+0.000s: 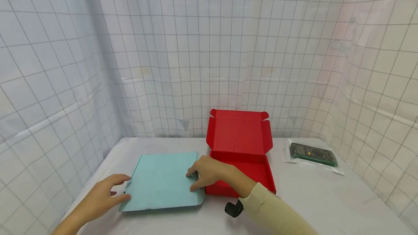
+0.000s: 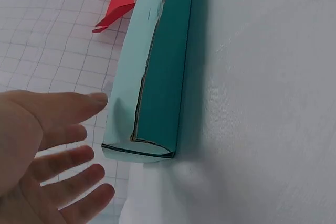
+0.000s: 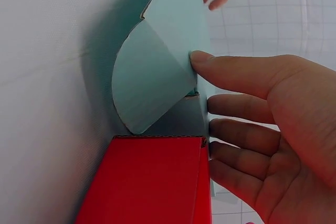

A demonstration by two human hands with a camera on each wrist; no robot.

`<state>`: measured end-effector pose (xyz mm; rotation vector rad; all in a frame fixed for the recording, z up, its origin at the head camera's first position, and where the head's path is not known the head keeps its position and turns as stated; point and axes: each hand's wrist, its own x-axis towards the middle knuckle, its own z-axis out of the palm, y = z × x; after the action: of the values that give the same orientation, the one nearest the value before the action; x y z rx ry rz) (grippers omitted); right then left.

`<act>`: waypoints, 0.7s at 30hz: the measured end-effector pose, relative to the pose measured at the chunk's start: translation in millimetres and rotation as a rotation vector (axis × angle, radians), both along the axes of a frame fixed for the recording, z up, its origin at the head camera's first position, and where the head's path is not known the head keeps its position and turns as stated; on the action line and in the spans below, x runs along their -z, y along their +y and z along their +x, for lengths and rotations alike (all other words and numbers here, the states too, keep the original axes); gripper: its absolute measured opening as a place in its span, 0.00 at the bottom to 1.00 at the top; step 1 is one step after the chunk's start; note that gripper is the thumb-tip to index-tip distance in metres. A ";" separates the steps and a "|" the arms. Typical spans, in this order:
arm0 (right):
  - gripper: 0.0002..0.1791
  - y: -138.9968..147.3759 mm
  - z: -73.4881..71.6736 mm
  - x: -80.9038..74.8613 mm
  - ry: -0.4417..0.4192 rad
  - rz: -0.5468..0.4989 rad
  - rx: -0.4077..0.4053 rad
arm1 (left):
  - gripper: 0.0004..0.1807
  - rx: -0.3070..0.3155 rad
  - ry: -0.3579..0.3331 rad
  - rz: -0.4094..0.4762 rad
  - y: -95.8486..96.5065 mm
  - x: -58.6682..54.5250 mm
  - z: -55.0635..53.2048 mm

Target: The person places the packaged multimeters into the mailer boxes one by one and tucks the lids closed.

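Note:
A light blue cardboard box (image 1: 163, 180) lies on the table with its lid down. At its front right corner a rounded flap (image 3: 152, 77) sticks out. My right hand (image 1: 206, 173) is over the box's right edge, with the thumb at the lid's edge beside the flap and the other fingers loosely bent over the top. At the left end, my left hand (image 1: 106, 193) has its fingers spread and holds nothing. The thumb is close to the box corner in the left wrist view. Close along the box's right side stands an open red cardboard box (image 1: 251, 171).
The red box's lid (image 1: 238, 131) stands raised at the back, side flaps out. On the far right of the white table (image 1: 320, 198) lies a multimeter (image 1: 313, 154) in a clear plastic bag. Gridded white curtains (image 1: 196, 53) surround the table at the back and sides.

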<state>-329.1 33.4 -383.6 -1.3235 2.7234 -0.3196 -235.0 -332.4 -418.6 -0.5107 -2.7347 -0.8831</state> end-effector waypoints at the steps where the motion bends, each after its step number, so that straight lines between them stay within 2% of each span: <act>1: 0.26 0.1 -0.1 -0.2 0.001 -0.001 -0.002 | 0.30 0.039 0.042 -0.019 1.2 0.3 -0.8; 4: 0.26 0.5 0.4 -0.4 -0.003 -0.003 -0.007 | 0.26 0.126 0.108 -0.077 4.0 0.8 -3.2; 7: 0.26 1.5 1.1 0.9 0.002 -0.008 -0.019 | 0.23 0.170 0.116 -0.115 4.4 1.3 -4.5; 14: 0.24 9.7 4.3 7.8 0.012 -0.082 -0.035 | 0.23 0.173 0.086 -0.109 2.0 1.6 -5.4; 21: 0.22 21.4 19.0 5.5 0.004 -0.186 -0.054 | 0.24 0.193 0.043 -0.086 0.7 -0.5 -5.3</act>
<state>-310.1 54.8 -389.0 -1.4390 2.7111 -0.5783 -240.3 -331.8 -418.1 -0.8120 -2.7273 -0.7885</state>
